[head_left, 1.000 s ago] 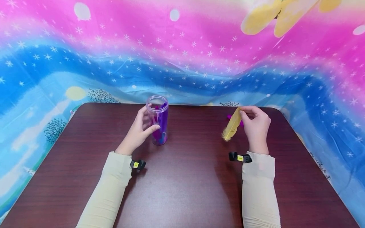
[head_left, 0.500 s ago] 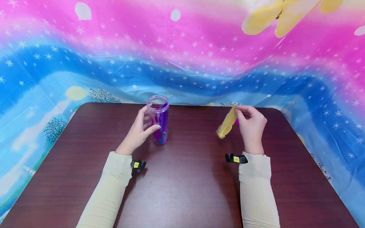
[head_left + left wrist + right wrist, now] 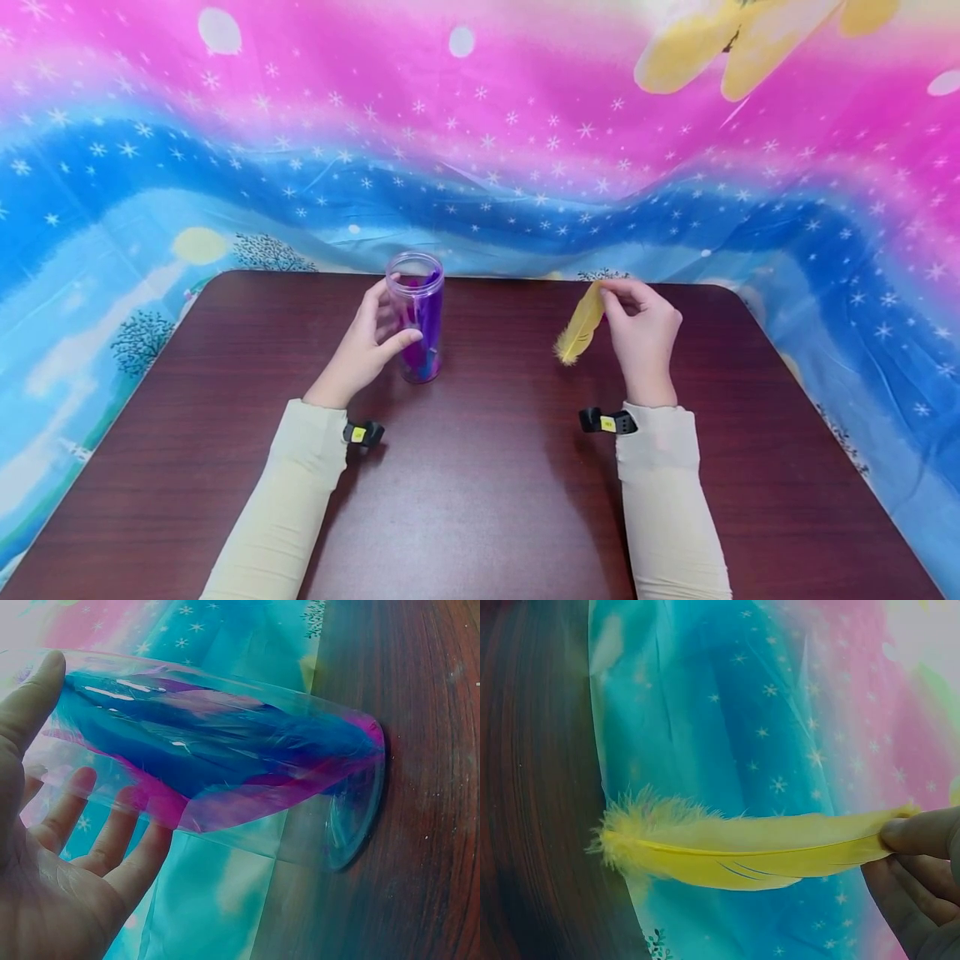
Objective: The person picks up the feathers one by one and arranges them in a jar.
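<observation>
A tall clear plastic jar [image 3: 417,325], with no lid on its threaded mouth, stands upright on the table. Inside are purple, magenta and blue feathers [image 3: 217,742]. My left hand [image 3: 367,337] holds the jar from its left side, thumb in front and fingers behind. To the right of the jar, my right hand [image 3: 645,337] pinches a yellow feather [image 3: 580,325] by its tip, between thumb and fingers. The feather's fluffy end hangs down to the left, and the right wrist view shows its whole length.
The dark wood table [image 3: 465,500] has rounded far corners. Behind it hangs a pink and blue cloth [image 3: 480,150] with snowflakes. A speck of magenta [image 3: 606,317] shows behind my right hand, mostly hidden. Each wrist wears a black strap [image 3: 609,422].
My right hand has moved left toward the jar, carrying the yellow feather. The magenta thing behind that hand has become mostly covered. My left hand and the jar have stayed in place.
</observation>
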